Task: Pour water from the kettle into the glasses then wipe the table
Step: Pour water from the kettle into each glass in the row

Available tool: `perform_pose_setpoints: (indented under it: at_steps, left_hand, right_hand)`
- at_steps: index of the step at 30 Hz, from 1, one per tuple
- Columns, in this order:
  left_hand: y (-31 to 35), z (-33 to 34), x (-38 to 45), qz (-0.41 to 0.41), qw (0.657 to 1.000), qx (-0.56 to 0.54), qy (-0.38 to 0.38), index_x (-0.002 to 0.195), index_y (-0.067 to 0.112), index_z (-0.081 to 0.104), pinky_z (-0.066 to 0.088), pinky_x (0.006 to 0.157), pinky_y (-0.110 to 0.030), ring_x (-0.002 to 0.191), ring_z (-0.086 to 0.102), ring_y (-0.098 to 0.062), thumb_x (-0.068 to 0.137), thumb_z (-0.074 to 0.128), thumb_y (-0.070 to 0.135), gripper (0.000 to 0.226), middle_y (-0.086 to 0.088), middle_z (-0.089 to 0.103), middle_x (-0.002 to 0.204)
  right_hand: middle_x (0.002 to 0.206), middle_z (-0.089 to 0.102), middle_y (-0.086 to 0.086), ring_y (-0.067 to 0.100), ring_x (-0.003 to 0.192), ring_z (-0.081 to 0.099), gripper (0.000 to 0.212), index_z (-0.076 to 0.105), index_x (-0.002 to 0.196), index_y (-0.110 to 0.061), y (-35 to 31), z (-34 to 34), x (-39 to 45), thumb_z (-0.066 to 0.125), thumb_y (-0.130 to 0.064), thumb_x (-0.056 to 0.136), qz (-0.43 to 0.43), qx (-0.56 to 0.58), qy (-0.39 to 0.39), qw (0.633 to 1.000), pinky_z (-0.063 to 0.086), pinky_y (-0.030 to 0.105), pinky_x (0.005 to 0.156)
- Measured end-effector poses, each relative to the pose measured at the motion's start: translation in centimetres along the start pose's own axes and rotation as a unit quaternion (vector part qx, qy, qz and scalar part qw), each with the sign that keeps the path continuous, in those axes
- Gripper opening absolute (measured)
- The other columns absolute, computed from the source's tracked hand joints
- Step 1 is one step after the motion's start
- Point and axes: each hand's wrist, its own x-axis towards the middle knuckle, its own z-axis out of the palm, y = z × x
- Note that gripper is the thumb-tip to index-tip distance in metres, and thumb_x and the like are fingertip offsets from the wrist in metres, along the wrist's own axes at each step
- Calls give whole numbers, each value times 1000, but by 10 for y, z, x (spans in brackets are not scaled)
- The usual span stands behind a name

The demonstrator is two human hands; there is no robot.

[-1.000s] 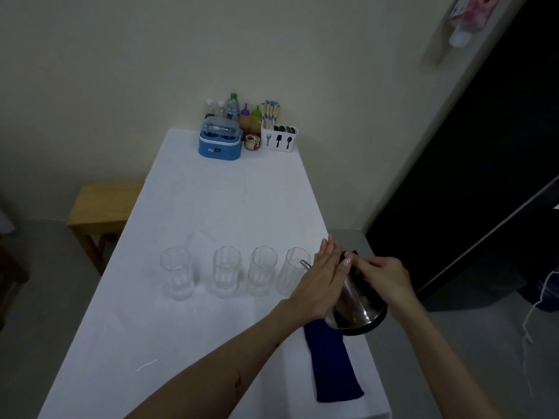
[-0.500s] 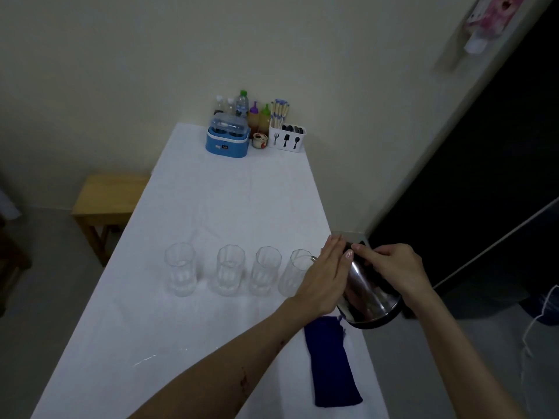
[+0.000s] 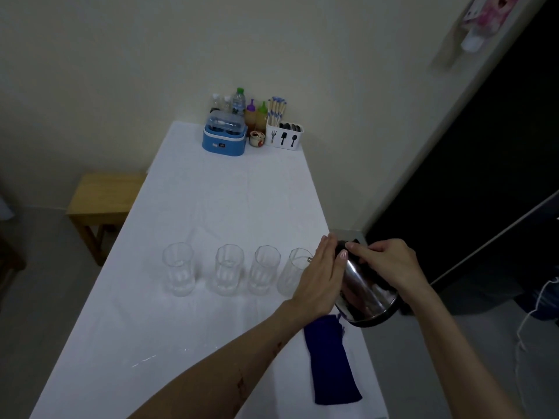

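Several clear glasses stand in a row across the white table [image 3: 227, 201], from the leftmost glass [image 3: 178, 269] to the rightmost glass [image 3: 292, 273]. A steel kettle [image 3: 366, 294] is tilted at the table's right edge, its spout at the rim of the rightmost glass. My left hand [image 3: 320, 276] lies flat against the kettle's left side, fingers together. My right hand [image 3: 384, 261] grips the kettle's dark top and handle. A dark blue cloth [image 3: 331, 361] lies folded on the table below the kettle. No water stream is discernible.
At the table's far end stand a blue appliance [image 3: 223, 137], bottles [image 3: 239, 101] and a white cutlery holder [image 3: 284, 136]. A wooden stool [image 3: 102, 201] sits left of the table. A dark doorway [image 3: 484, 176] opens on the right.
Both hands stay on the kettle at the rightmost glass. The kettle has shifted slightly right and tilted a little more. My view has tipped slightly.
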Motion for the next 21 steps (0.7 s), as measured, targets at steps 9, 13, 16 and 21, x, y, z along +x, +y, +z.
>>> perform_pose_setpoints:
  at_steps: [9, 13, 16, 21]
  left_hand:
    - [-5, -4, -2, 13, 999, 42, -13, 153, 17, 9, 2, 115, -15, 148, 3, -5, 105, 20, 34, 52, 4, 9, 162]
    - [-4, -3, -1, 15, 999, 45, -11, 153, 16, 8, 2, 117, -19, 148, 2, -6, 105, 20, 33, 53, 3, 7, 162]
    - [-4, -4, -1, 16, 999, 47, -13, 153, 16, 8, 2, 116, -19, 148, 2, -5, 105, 20, 33, 53, 4, 7, 162]
    - [-2, -3, 0, 18, 998, 57, -9, 153, 16, 6, 1, 115, -17, 148, -1, -6, 105, 19, 33, 53, 3, 4, 163]
  right_hand:
    - [66, 72, 5, 20, 66, 69, 39, 74, 62, -18, 0, 3, 0, 73, -53, 81, 0, -7, -9, 1000, 49, 25, 52]
    - [64, 72, 6, 21, 64, 68, 41, 74, 61, -18, -1, 2, 1, 73, -54, 81, -3, -13, -7, 1000, 51, 28, 55]
    - [63, 71, 5, 21, 63, 68, 40, 74, 59, -19, 0, 3, 2, 73, -53, 80, -5, -11, -3, 1000, 50, 28, 55]
    - [59, 70, 6, 20, 58, 66, 41, 74, 58, -18, 0, 5, 3, 75, -53, 80, -6, -7, -3, 1000, 51, 29, 52]
